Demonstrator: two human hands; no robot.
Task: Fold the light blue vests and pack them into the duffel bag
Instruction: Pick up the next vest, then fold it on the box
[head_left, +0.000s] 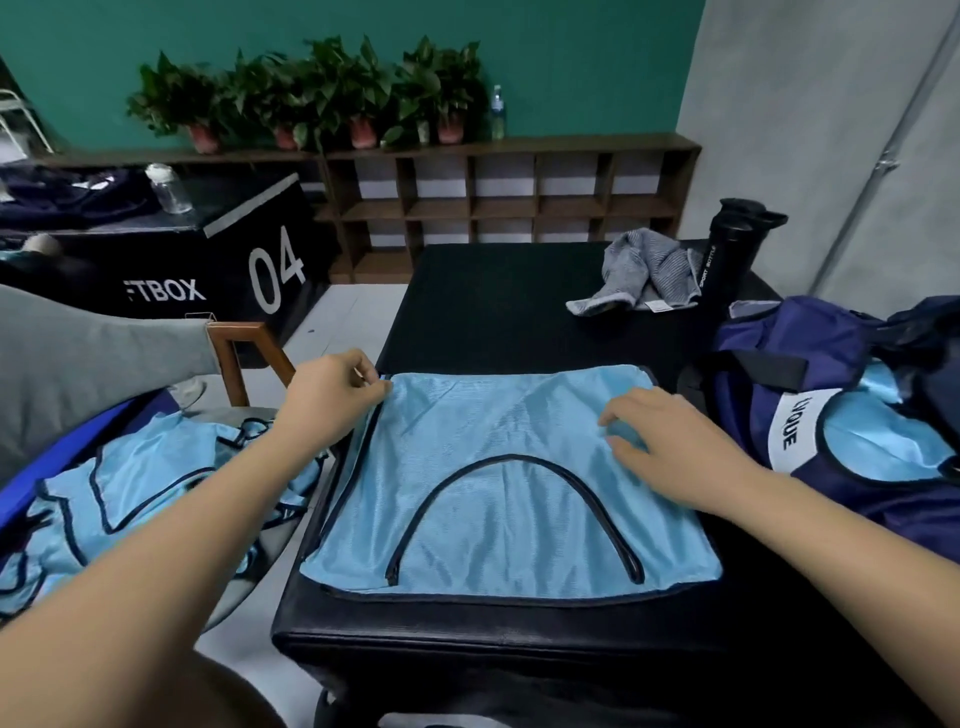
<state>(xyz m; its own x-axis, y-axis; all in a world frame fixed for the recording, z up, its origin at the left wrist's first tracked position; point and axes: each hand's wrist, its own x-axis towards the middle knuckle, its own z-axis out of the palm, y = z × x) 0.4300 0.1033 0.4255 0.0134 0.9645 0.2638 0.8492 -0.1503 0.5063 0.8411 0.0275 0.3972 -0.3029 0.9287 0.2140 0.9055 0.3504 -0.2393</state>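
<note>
A light blue mesh vest (498, 415) with dark trim lies spread flat on the black padded box (498, 306) in front of me. My left hand (332, 395) pinches the vest's far left corner. My right hand (670, 441) rests on the cloth near its right side, fingers loosely bent. The navy duffel bag (810, 353) stands open at the right with light blue vest cloth (883, 441) inside it. More light blue vests (130, 493) lie in a loose heap at the left.
A grey towel (644, 270) and a black sport bottle (727, 260) sit at the box's far right. A wooden chair frame (244, 353) stands left of the box. A black plyo box (218, 260), a cubby shelf (498, 202) and potted plants (322, 93) stand behind.
</note>
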